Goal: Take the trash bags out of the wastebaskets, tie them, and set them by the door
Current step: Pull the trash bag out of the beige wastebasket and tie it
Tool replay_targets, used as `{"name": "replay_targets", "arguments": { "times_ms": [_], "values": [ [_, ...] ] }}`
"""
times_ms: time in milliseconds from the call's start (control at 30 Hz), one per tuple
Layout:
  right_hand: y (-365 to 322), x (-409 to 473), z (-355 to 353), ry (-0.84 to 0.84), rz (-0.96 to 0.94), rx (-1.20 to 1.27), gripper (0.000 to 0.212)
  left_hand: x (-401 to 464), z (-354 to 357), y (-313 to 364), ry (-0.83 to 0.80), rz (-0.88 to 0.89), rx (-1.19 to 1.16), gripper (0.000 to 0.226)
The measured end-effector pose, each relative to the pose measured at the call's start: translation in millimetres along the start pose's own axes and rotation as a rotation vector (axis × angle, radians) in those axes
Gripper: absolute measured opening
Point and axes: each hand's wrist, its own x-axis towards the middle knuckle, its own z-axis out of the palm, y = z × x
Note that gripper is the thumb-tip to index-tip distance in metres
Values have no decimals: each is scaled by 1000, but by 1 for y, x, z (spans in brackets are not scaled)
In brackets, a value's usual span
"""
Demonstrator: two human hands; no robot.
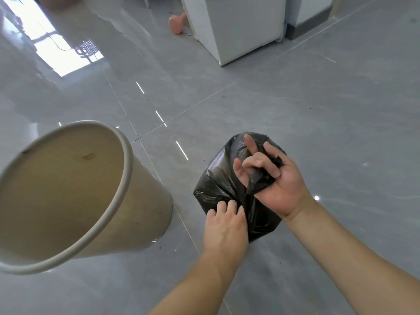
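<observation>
Left hand (223, 220) at lower centre of frame, pinching gathered neck of black trash bag (218, 178), fingers curling into plastic. Right hand (270, 178) palm-up just right of it, gripping twisted bag end, index and middle fingers pointing up. Bag sitting on grey tiled floor (318, 110), centre of frame, just right of beige wastebasket (127, 178) with no liner, at lower left. White cabinet (238, 28) standing at top centre; pink object (177, 23) lying beside it.

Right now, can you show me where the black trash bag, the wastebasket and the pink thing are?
black trash bag (218, 178): head view, on its crinkled left side.
wastebasket (127, 169): head view, on its pale rim.
pink thing (176, 22): head view, on its rounded body, by the white cabinet.
</observation>
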Motion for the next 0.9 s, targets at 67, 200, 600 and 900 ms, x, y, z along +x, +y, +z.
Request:
{"name": "replay_targets", "arguments": {
  "times_ms": [67, 200, 600, 900],
  "values": [
    [2, 5, -3, 10, -20, -56, 26, -1, 2, 1, -12, 16, 12, 25],
    [3, 16, -23, 84, -8, -213, 28, -8, 2, 0, -8, 30, 20, 13],
    [12, 22, -46, 251, -64, -699, 20, -23, -70, -31, -256, -48, 73, 11],
    [12, 29, -38, 180, 102, -796, 30, 16, -146, -62, -317, 120, 146, 26]
  ]
}}
